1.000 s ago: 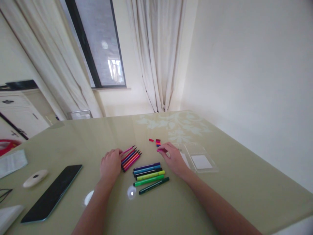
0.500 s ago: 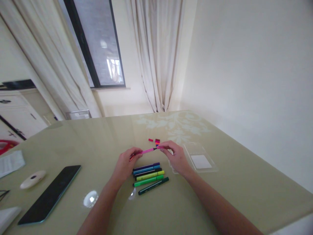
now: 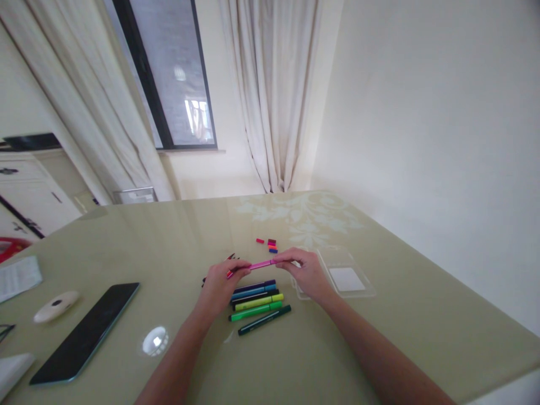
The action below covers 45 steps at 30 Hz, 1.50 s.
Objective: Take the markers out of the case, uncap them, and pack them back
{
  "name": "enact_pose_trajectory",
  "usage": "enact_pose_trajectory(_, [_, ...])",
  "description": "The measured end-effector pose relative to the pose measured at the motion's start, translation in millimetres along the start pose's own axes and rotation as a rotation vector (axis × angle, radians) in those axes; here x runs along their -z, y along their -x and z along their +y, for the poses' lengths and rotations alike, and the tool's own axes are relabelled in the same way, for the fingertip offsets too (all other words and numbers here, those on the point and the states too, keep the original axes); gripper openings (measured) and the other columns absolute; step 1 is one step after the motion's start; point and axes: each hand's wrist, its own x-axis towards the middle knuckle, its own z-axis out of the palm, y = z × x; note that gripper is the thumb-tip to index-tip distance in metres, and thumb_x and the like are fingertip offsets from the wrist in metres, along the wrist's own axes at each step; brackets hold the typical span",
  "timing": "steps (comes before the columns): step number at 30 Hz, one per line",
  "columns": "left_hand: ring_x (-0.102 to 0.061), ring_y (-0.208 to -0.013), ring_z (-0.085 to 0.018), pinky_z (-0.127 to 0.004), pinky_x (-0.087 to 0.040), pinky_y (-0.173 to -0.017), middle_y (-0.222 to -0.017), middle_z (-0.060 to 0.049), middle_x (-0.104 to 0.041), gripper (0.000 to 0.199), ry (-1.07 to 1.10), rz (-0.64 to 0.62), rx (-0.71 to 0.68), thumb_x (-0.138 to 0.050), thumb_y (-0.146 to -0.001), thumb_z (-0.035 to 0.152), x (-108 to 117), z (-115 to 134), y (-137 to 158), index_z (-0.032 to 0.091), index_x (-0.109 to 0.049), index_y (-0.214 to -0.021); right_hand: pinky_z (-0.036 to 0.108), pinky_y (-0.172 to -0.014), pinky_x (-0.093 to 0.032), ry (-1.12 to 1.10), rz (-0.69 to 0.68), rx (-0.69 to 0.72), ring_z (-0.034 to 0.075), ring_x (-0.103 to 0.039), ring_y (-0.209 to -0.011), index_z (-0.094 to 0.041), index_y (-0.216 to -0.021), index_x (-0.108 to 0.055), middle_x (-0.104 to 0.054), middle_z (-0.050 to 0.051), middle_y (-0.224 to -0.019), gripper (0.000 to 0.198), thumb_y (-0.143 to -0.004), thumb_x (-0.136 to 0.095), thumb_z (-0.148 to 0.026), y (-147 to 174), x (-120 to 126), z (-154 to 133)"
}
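A pink marker (image 3: 261, 264) is held level between my two hands, just above the table. My left hand (image 3: 219, 286) pinches its left part. At the other end, the fingers of my right hand (image 3: 307, 273) close on the pink cap, which now meets the barrel. Beyond and under my left hand, dark tips of uncapped markers (image 3: 231, 256) peek out, mostly hidden. Several capped markers lie side by side nearer me, among them a yellow-green marker (image 3: 257, 302), a green marker (image 3: 255, 311) and a dark green marker (image 3: 265, 320).
Several loose caps (image 3: 272, 243) lie past my hands. A clear plastic case (image 3: 367, 288) with a white insert is right of my right hand. On the left are a dark tablet (image 3: 86, 332), a whitish oval object (image 3: 56, 307) and paper (image 3: 19, 278).
The pink cap has slid onto the marker, covering the dark tip that showed before. My left hand has shifted slightly right, uncovering marker tips behind it.
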Motion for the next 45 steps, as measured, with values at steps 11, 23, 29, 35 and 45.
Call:
enact_pose_trajectory(11, [-0.066, -0.096, -0.025, -0.036, -0.046, -0.088, -0.099, -0.007, -0.075, 0.029, -0.35, 0.007, 0.006, -0.052, -0.096, 0.038, 9.0, -11.7, -5.6, 0.022, -0.077, -0.094, 0.032, -0.085, -0.052, 0.259, -0.169, -0.029, 0.02, -0.072, -0.087, -0.023, -0.092, -0.079, -0.079, 0.003, -0.092, 0.01, -0.092, -0.07, -0.022, 0.6, -0.9, 9.1])
enact_pose_trajectory(23, [-0.063, -0.103, -0.027, -0.033, -0.042, -0.085, -0.105, -0.007, -0.07, 0.019, -0.63, -0.011, 0.17, -0.066, -0.089, 0.036, 17.1, -31.4, -5.0, 0.023, -0.073, -0.102, 0.033, -0.098, -0.044, 0.813, -0.255, -0.024, 0.022, -0.065, -0.11, -0.021, -0.113, -0.074, -0.074, 0.008, -0.116, 0.025, -0.102, -0.052, -0.018, -13.8, -12.3, 8.3])
enact_pose_trajectory(29, [-0.06, -0.108, -0.028, -0.036, -0.043, -0.09, -0.106, -0.007, -0.066, 0.016, -0.648, 0.015, 0.211, -0.067, -0.091, 0.038, 18.3, -28.2, -2.4, 0.024, -0.073, -0.097, 0.033, -0.088, -0.044, 1.134, -0.407, -0.12, 0.026, -0.066, -0.106, -0.017, -0.106, -0.075, -0.075, 0.013, -0.109, 0.019, -0.099, -0.058, -0.024, -55.2, -18.5, 16.3])
enact_pose_trajectory(35, [-0.059, -0.11, -0.028, -0.037, -0.044, -0.092, -0.111, -0.009, -0.066, 0.023, -0.667, 0.021, 0.207, -0.061, -0.096, 0.04, 18.2, -21.0, -0.5, 0.024, -0.076, -0.1, 0.034, -0.087, -0.044, 1.155, -0.409, -0.14, 0.028, -0.066, -0.106, -0.017, -0.102, -0.075, -0.075, 0.014, -0.106, 0.014, -0.096, -0.064, -0.022, -48.4, -16.6, 17.5])
enact_pose_trajectory(45, [-0.061, -0.109, -0.029, -0.037, -0.044, -0.091, -0.106, -0.008, -0.07, 0.02, -0.678, -0.014, 0.218, -0.064, -0.092, 0.039, 19.2, -17.7, -2.5, 0.024, -0.076, -0.097, 0.034, -0.093, -0.044, 0.725, -0.155, -0.045, 0.022, -0.067, -0.103, -0.022, -0.107, -0.069, -0.076, 0.005, -0.109, 0.012, -0.1, -0.058, -0.021, -1.1, -16.3, 10.7])
